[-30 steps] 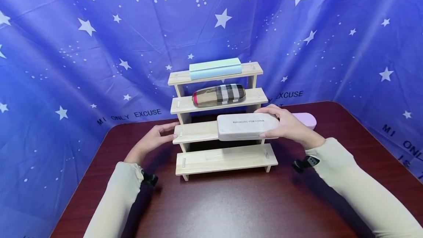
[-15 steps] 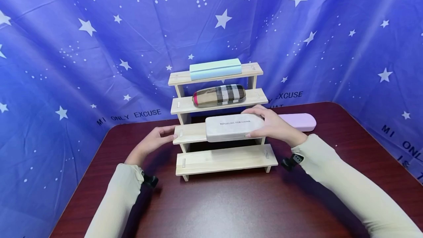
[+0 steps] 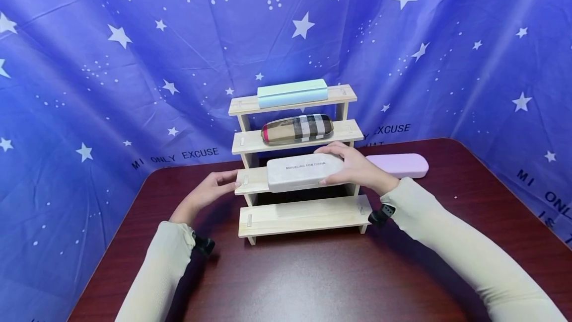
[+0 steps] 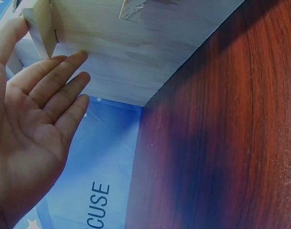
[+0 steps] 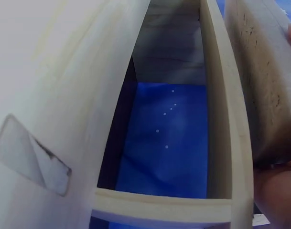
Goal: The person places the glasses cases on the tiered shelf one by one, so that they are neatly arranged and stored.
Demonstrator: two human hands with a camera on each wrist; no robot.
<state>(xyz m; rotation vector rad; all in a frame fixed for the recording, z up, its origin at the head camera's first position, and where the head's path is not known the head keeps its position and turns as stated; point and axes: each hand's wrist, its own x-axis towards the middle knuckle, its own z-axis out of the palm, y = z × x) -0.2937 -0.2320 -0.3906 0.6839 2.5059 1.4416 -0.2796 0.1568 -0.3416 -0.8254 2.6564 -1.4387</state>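
Observation:
My right hand [image 3: 353, 167] grips a grey glasses case [image 3: 297, 177] printed "REFUELING FOR CHINA", thumb in front and fingers behind. The case lies lengthwise along the second tier from the bottom of a wooden step rack [image 3: 304, 216]. Whether it rests on the board or hovers just over it I cannot tell. In the right wrist view, the case [image 5: 267, 81] appears beside that tier's edge. My left hand [image 3: 206, 194] touches the left end of the same tier. The left wrist view has its thumb against the board end and straight fingers [image 4: 71, 90] beside the side panel.
A pale blue case [image 3: 292, 94] sits on the top tier. Below it lies a plaid case [image 3: 297, 129]. On the dark red table [image 3: 286, 282], a lilac case [image 3: 399, 165] lies right of the rack. A blue star-printed curtain [image 3: 178, 39] hangs behind.
My right hand has slid the grey case left along the second tier from the bottom. More of the lilac case shows now. My left hand stays at the rack's left end.

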